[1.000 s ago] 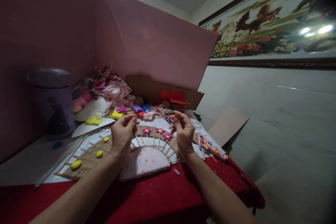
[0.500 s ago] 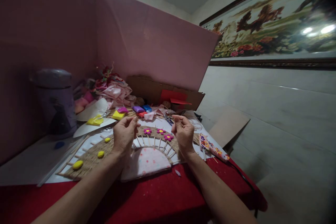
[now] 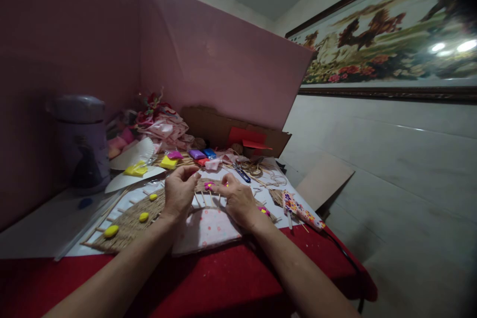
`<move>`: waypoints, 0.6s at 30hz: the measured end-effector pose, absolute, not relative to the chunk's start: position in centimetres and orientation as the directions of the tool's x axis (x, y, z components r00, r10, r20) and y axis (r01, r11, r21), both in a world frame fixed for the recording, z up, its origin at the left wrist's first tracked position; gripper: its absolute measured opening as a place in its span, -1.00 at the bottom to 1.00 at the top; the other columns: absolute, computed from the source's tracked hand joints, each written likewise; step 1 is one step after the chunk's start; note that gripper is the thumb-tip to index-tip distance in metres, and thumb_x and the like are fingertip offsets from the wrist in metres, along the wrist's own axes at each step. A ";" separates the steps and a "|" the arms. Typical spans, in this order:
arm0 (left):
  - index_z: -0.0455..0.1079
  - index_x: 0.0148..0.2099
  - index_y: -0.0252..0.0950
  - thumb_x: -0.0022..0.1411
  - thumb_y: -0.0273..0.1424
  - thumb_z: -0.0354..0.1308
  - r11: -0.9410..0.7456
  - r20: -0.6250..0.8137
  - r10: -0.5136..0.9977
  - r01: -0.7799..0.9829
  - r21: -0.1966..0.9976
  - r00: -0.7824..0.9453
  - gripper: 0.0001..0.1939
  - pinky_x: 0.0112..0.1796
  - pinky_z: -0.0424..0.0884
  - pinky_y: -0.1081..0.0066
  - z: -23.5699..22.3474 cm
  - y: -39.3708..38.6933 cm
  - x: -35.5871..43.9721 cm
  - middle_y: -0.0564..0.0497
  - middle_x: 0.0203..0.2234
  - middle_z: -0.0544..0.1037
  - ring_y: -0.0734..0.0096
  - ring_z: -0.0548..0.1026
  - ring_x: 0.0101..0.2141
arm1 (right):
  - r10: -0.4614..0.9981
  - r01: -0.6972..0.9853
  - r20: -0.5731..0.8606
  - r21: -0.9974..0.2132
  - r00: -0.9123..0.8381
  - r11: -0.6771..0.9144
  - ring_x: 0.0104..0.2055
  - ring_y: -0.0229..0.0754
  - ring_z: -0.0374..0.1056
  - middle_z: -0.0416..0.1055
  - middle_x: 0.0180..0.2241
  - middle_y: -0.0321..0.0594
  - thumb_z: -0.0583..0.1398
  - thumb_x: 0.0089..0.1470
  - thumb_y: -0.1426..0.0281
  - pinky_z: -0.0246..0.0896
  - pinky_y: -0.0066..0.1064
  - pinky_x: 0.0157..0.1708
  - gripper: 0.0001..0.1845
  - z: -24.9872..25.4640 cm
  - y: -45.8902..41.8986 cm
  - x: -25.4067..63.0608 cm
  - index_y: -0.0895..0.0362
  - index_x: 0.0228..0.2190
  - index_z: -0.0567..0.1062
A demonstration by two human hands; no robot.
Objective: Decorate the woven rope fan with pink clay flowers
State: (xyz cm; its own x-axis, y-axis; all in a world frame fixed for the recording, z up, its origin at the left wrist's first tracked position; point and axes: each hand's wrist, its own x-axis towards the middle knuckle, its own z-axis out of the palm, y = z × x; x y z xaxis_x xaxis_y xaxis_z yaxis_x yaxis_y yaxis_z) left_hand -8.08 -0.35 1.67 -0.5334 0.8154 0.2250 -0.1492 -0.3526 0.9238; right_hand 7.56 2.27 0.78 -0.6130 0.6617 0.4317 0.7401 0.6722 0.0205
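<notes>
A fan-shaped craft of woven twine [image 3: 128,226] and thin sticks lies on white paper, with a half-round of pale flowered cloth [image 3: 212,228] at its base. Yellow clay blobs [image 3: 143,216] dot its left side, and magenta clay flowers with yellow centres [image 3: 264,211] sit along the top and right. My left hand [image 3: 181,195] is held over the upper middle of the fan, thumb and fingers pinched; anything in the pinch is too small to make out. My right hand [image 3: 238,199] is closed, its fingertips at a magenta flower [image 3: 209,186]; what they grip is hidden.
Clay packs in yellow [image 3: 169,162], purple [image 3: 197,154] and blue [image 3: 209,153] lie behind the fan. Scissors [image 3: 243,173] and twine [image 3: 276,178] are farther right. A flowered glue gun [image 3: 301,211], with a black cord, rests right. A purple canister [image 3: 80,144] stands left.
My right hand has moved left from beside the fan's right part to the magenta flower near my left hand. My left hand stays nearly in place, still pinched. The scissors are more exposed.
</notes>
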 end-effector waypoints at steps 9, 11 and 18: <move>0.44 -0.41 -0.33 -0.21 -0.40 0.27 -0.350 0.241 0.817 -0.118 0.929 -0.523 -0.79 -0.55 0.17 0.50 1.5 -0.3 -8.1 0.11 -0.62 0.41 0.57 0.26 -0.62 | 0.678 0.751 0.386 0.061 -0.625 0.657 -0.26 -0.22 0.25 0.24 -0.18 -0.22 0.06 0.14 0.43 0.12 -0.46 -0.36 -0.57 0.4 2.8 7.5 -0.23 0.00 0.36; 0.45 -0.41 -0.33 -0.21 -0.41 0.27 -0.353 0.240 0.818 -0.128 0.927 -0.523 -0.80 -0.55 0.16 0.50 1.5 -0.4 -8.1 0.11 -0.61 0.41 0.57 0.25 -0.62 | 0.687 0.752 0.363 0.064 -0.630 0.656 -0.27 -0.22 0.25 0.25 -0.18 -0.22 0.07 0.13 0.44 0.11 -0.46 -0.37 -0.56 0.4 2.8 7.5 -0.22 -0.01 0.37; 0.45 -0.42 -0.32 -0.20 -0.42 0.27 -0.346 0.230 0.820 -0.133 0.929 -0.524 -0.81 -0.55 0.18 0.50 1.5 -0.5 -8.0 0.13 -0.64 0.39 0.56 0.26 -0.61 | 0.694 0.748 0.332 0.061 -0.639 0.661 -0.27 -0.23 0.26 0.26 -0.18 -0.21 0.06 0.12 0.48 0.10 -0.46 -0.36 -0.58 0.3 2.9 7.3 -0.17 -0.03 0.40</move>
